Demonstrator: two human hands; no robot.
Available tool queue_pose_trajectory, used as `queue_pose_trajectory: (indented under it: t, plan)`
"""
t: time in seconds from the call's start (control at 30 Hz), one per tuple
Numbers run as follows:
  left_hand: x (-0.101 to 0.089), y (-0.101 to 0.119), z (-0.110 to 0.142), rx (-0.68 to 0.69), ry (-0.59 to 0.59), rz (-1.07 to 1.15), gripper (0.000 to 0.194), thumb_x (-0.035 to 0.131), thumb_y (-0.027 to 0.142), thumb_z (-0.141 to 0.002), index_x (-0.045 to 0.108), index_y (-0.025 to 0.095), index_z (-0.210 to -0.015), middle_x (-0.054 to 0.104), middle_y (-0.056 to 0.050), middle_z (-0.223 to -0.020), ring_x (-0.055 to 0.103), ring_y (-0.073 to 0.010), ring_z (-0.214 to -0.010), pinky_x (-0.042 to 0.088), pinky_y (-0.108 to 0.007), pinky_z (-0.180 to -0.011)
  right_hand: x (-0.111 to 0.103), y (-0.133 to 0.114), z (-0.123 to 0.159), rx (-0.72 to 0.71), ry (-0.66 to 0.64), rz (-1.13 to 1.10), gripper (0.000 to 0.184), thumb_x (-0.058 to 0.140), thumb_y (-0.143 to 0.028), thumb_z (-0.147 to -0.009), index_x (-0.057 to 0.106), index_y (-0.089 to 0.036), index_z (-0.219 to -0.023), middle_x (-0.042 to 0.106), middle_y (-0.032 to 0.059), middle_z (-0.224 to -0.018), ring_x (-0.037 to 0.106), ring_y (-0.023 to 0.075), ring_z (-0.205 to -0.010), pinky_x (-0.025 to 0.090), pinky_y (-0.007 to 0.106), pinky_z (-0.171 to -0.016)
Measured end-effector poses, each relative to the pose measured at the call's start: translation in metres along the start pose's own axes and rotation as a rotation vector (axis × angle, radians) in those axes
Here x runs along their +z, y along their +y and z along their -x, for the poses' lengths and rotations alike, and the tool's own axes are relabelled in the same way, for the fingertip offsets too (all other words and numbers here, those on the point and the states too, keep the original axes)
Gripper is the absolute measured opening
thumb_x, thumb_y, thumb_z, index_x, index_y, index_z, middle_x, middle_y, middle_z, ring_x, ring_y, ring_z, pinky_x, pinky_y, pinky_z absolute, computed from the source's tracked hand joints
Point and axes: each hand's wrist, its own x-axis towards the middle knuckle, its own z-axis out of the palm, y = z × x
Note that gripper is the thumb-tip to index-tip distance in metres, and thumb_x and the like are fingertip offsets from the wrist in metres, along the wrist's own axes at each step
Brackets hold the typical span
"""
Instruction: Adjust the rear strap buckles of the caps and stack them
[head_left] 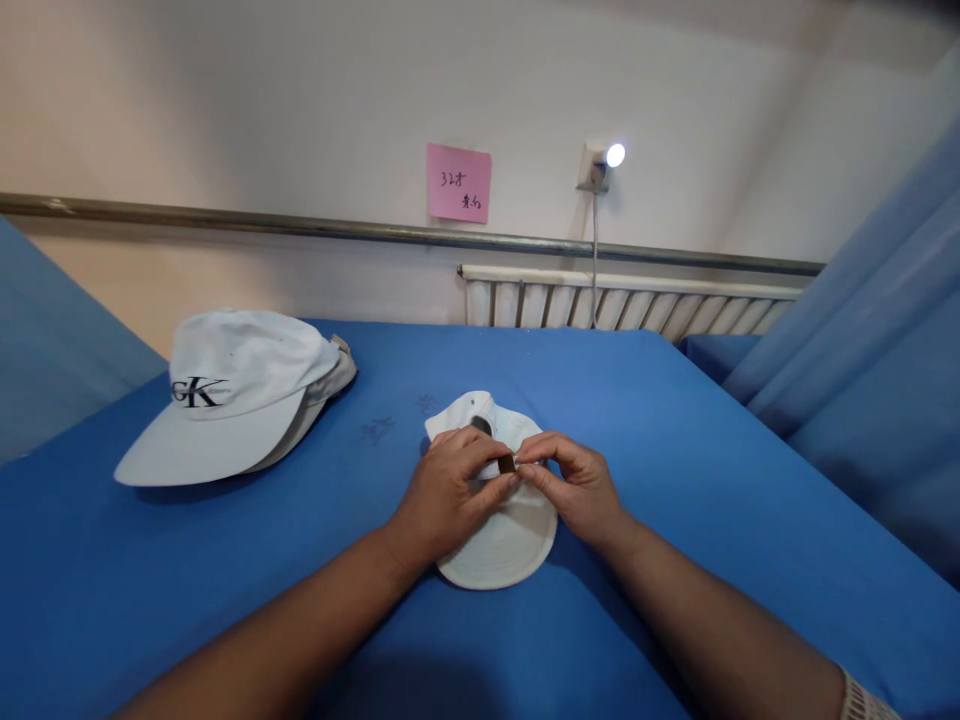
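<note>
A white baseball cap (496,560) lies on the blue-covered table, its brim toward me and its back opening turned up. Over the opening, my left hand (454,485) pinches a small brownish buckle (507,464) on the strap between thumb and fingers. My right hand (576,486) is closed in a pinch on the strap's end, right beside the buckle. The fingertips of both hands nearly meet and cover most of the strap.
Two stacked caps (232,360), the top one white with black letters, sit at the left on the blue cover (645,400). Behind stand a radiator (555,300), a metal rail (337,228), a pink note (459,183) and a lit plug-in lamp (615,155). A blue curtain (862,370) hangs right.
</note>
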Motion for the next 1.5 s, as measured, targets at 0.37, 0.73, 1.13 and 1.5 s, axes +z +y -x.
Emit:
queue_pose_trajectory:
  t: [0.37, 0.73, 1.13, 1.5]
  plan:
    - [-0.007, -0.008, -0.001, -0.004, 0.005, -0.106, 0.011, 0.066, 0.031, -0.088, 0.067, 0.023, -0.095, 0.072, 0.0, -0.086, 0.063, -0.0206, -0.084, 0.037, -0.042, -0.093, -0.008, 0.012, -0.004, 0.09, 0.17, 0.015, 0.002, 0.07, -0.025, -0.082, 0.069, -0.024, -0.081, 0.071, 0.0011, -0.084, 0.064, 0.0175, -0.081, 0.05, 0.035, -0.081]
    - [-0.009, -0.009, -0.002, 0.01, -0.005, -0.131, 0.011, 0.067, 0.031, -0.088, 0.067, 0.022, -0.095, 0.07, 0.001, -0.082, 0.061, -0.0207, -0.084, 0.037, -0.041, -0.092, -0.006, 0.012, -0.002, 0.102, 0.185, -0.005, 0.001, 0.069, -0.024, -0.082, 0.069, -0.024, -0.082, 0.07, 0.0011, -0.084, 0.063, 0.0173, -0.081, 0.049, 0.034, -0.081]
    - [-0.009, -0.013, -0.003, 0.008, -0.007, -0.135, 0.014, 0.064, 0.034, -0.089, 0.068, 0.023, -0.096, 0.071, -0.001, -0.084, 0.062, -0.0212, -0.085, 0.038, -0.041, -0.092, -0.004, 0.015, -0.008, 0.244, 0.277, -0.12, 0.015, 0.073, -0.034, -0.076, 0.065, -0.022, -0.078, 0.066, -0.0008, -0.071, 0.059, 0.0145, -0.066, 0.049, 0.028, -0.065]
    - [-0.009, -0.012, -0.002, 0.015, 0.022, -0.171, 0.012, 0.065, 0.031, -0.088, 0.068, 0.024, -0.096, 0.072, -0.002, -0.089, 0.061, -0.0251, -0.096, 0.036, -0.044, -0.094, -0.008, 0.018, -0.009, 0.218, 0.318, -0.1, 0.017, 0.072, -0.036, -0.077, 0.062, -0.022, -0.079, 0.063, -0.0015, -0.071, 0.057, 0.0139, -0.066, 0.049, 0.028, -0.064]
